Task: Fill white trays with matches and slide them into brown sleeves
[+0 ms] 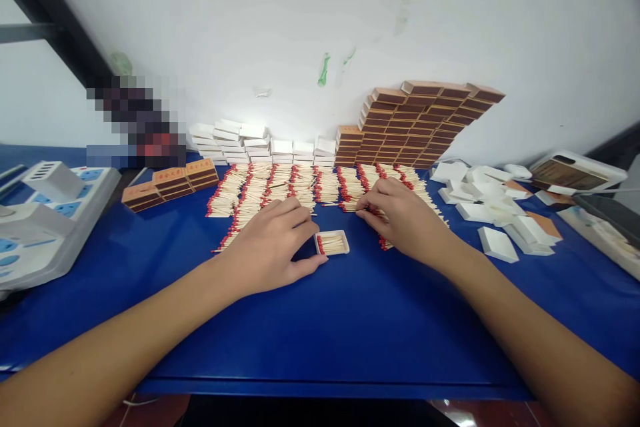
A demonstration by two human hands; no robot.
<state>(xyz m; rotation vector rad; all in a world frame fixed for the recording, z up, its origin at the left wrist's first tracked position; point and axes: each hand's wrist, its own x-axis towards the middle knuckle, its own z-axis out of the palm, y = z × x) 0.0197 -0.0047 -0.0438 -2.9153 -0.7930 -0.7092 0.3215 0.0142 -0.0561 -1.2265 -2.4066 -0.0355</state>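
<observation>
My left hand point(273, 243) steadies a small white matchbox tray point(347, 244) on the blue table, its thumb and index finger at the tray's left side. Red-headed matches lie inside that tray, heads toward the left. Over the rows of loose matches point(327, 188) is my right hand point(400, 213), thumb and fingers drawn together in a pinch on matches. How many matches the pinch has is hidden. These rows spread between and behind both hands, and the left fingers cover part of them.
Brown-sided matchboxes point(420, 123) are stacked against the wall, with white trays point(230, 140) stacked left of them. More matchboxes point(173, 180) stand at left, near a power strip point(95, 213). Loose white trays point(497, 243) and a phone-like device point(575, 170) lie at right.
</observation>
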